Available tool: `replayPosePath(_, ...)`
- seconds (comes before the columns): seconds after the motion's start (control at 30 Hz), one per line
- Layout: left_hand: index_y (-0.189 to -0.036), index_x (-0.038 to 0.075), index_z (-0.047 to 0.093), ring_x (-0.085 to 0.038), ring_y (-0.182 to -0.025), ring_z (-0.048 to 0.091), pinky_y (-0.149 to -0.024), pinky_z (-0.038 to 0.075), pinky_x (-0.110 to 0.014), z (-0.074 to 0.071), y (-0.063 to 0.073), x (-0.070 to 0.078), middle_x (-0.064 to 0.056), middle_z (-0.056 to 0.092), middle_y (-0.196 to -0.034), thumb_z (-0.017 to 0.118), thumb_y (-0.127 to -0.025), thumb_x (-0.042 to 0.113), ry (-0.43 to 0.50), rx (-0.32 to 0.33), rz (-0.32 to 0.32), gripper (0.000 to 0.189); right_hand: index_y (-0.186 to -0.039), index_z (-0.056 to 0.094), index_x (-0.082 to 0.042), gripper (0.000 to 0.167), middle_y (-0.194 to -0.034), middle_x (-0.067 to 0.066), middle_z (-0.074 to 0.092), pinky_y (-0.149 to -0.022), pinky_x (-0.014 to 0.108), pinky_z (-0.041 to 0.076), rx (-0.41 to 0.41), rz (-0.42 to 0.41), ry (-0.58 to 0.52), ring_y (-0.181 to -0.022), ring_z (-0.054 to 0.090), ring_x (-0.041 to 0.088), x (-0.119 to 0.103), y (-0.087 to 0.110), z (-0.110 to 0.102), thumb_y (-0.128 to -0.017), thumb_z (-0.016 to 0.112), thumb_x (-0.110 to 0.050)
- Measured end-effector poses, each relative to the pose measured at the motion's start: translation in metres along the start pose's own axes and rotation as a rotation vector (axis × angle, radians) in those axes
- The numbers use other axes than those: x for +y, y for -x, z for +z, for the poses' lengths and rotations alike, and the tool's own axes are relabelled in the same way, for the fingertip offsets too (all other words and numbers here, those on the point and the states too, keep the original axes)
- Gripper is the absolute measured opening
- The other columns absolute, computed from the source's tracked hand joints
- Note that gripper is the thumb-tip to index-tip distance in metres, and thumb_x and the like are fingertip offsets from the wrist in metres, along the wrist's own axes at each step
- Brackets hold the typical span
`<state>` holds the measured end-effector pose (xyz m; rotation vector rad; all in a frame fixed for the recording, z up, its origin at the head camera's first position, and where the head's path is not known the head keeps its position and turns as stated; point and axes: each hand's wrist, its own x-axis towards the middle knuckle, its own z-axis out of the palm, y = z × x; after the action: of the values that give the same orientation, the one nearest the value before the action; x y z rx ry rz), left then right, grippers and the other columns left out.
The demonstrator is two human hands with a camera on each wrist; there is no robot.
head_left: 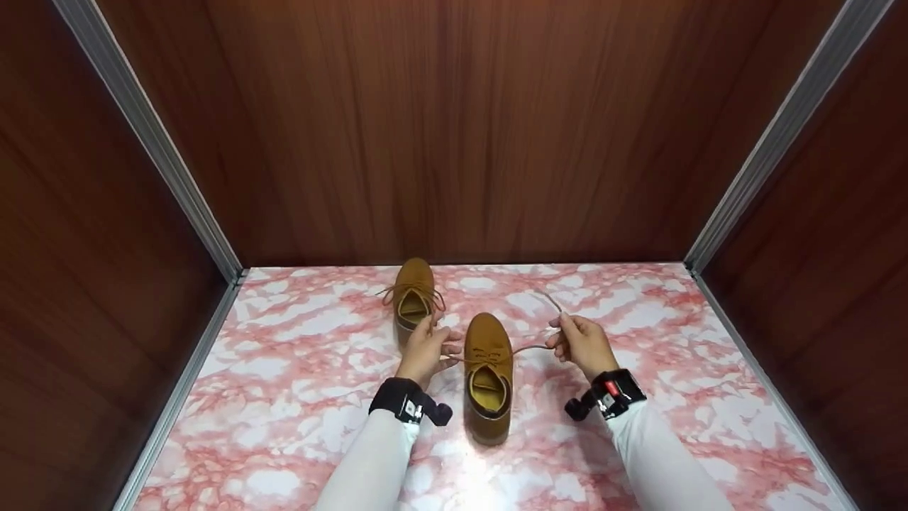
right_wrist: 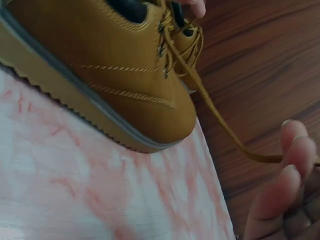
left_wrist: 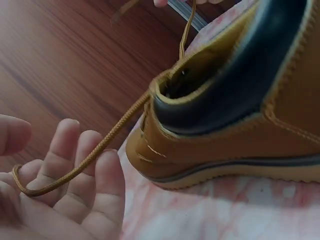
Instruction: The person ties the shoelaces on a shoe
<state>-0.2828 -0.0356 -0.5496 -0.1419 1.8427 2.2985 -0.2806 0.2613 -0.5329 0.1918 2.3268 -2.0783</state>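
A tan lace-up shoe (head_left: 486, 330) stands on the floor between my hands, toe away from me. Its left shoelace end (left_wrist: 122, 125) runs out to my left hand (head_left: 423, 351), lying across the loosely bent fingers and held near the thumb and index finger. On the other side, my right hand (head_left: 585, 344) pinches the right shoelace end (right_wrist: 220, 120), whose loose tail (head_left: 550, 299) sticks out beyond the fingers. Both laces rise off the shoe with some slack. The right wrist view cuts off part of that hand.
A matching shoe (head_left: 415, 273), its laces in a bow, stands farther back on the left, partly behind my left hand. Red-and-white marbled surface (head_left: 284, 397) lies underneath. Brown wood-grain panels (head_left: 454, 128) wall the back and sides, with grey metal strips (head_left: 773, 128) at the corners.
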Motion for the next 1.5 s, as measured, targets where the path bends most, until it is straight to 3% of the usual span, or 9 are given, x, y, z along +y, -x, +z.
replayPosePath(0.23,-0.157,-0.003,0.033,-0.013,-0.074,0.069,-0.065,0.058,-0.025,0.010,0.002,0.015,-0.032,0.066,-0.129,0.038,-0.107,0.010,-0.078,-0.033,-0.006,0.052,-0.131,0.063,0.008,0.034,-0.086,0.004,0.077,-0.063,0.020,0.056,-0.042,-0.021,0.095,-0.069,0.065,0.007,-0.013,-0.001,-0.001,-0.103,0.058,-0.011)
replayPosePath(0.43,-0.149,-0.008,0.036,-0.012,-0.076,0.065,-0.062,0.052,-0.020,0.015,0.003,0.022,-0.034,0.062,-0.136,0.034,-0.107,0.007,-0.166,-0.089,0.047,0.045,-0.131,0.062,0.009,0.033,-0.101,0.017,0.080,-0.067,0.018,0.058,-0.060,-0.084,0.175,-0.073,0.067,0.005,-0.017,-0.003,-0.001,-0.101,0.059,-0.004)
replayPosePath(0.53,-0.146,-0.007,0.037,-0.023,-0.081,0.069,-0.065,0.052,-0.021,0.017,0.004,0.025,-0.032,0.066,-0.132,0.033,-0.111,0.011,-0.241,-0.102,0.094,0.040,-0.126,0.064,0.007,0.028,-0.106,0.018,0.080,-0.069,0.018,0.058,-0.056,-0.096,0.205,-0.073,0.068,0.004,-0.018,-0.004,-0.002,-0.102,0.063,-0.008)
replayPosePath(0.67,-0.130,-0.007,0.044,-0.031,-0.084,0.074,-0.067,0.051,-0.021,0.020,0.005,0.027,-0.031,0.074,-0.117,0.032,-0.114,0.016,-0.317,-0.049,0.163,0.031,-0.118,0.066,0.005,0.025,-0.105,0.017,0.081,-0.067,0.019,0.057,-0.048,-0.107,0.236,-0.071,0.068,0.003,-0.022,-0.003,-0.001,-0.102,0.066,-0.014)
replayPosePath(0.8,-0.111,-0.001,0.048,-0.020,-0.073,0.071,-0.066,0.050,-0.022,0.022,0.005,0.028,-0.030,0.076,-0.107,0.035,-0.114,0.016,-0.347,0.032,0.188,0.022,-0.115,0.066,0.004,0.025,-0.102,0.016,0.081,-0.064,0.021,0.055,-0.052,-0.115,0.250,-0.069,0.068,0.005,-0.025,-0.002,-0.001,-0.104,0.065,-0.019)
replayPosePath(0.93,-0.106,0.001,0.055,-0.012,-0.071,0.066,-0.070,0.052,-0.024,0.023,0.006,0.026,-0.029,0.076,-0.104,0.044,-0.111,0.019,-0.381,0.072,0.192,0.022,-0.111,0.067,0.005,0.027,-0.097,0.014,0.081,-0.063,0.023,0.055,-0.035,-0.130,0.260,-0.069,0.068,0.008,-0.029,-0.003,0.000,-0.104,0.064,-0.021)
replayPosePath(1.2,-0.101,-0.004,0.066,-0.011,-0.071,0.061,-0.074,0.053,-0.026,0.025,0.006,0.028,-0.023,0.074,-0.094,0.055,-0.106,0.016,-0.304,0.054,0.216,0.023,-0.104,0.071,0.003,0.024,-0.090,0.006,0.078,-0.064,0.026,0.057,0.003,-0.176,0.312,-0.070,0.067,0.008,-0.032,-0.006,0.000,-0.103,0.066,-0.021)
replayPosePath(1.37,-0.103,-0.004,0.069,-0.019,-0.078,0.069,-0.079,0.058,-0.031,0.027,0.007,0.031,-0.022,0.075,-0.094,0.055,-0.106,0.016,-0.296,0.028,0.227,0.025,-0.103,0.072,0.002,0.022,-0.082,-0.003,0.073,-0.063,0.026,0.057,0.014,-0.192,0.336,-0.070,0.067,0.011,-0.034,-0.007,0.000,-0.102,0.067,-0.019)
replayPosePath(1.5,-0.106,-0.006,0.070,-0.021,-0.080,0.072,-0.084,0.061,-0.034,0.028,0.008,0.032,-0.019,0.075,-0.091,0.054,-0.106,0.015,-0.295,-0.010,0.236,0.026,-0.102,0.072,0.003,0.023,-0.076,0.000,0.067,-0.059,0.021,0.053,0.023,-0.215,0.361,-0.065,0.062,0.009,-0.038,-0.009,0.001,-0.101,0.069,-0.020)
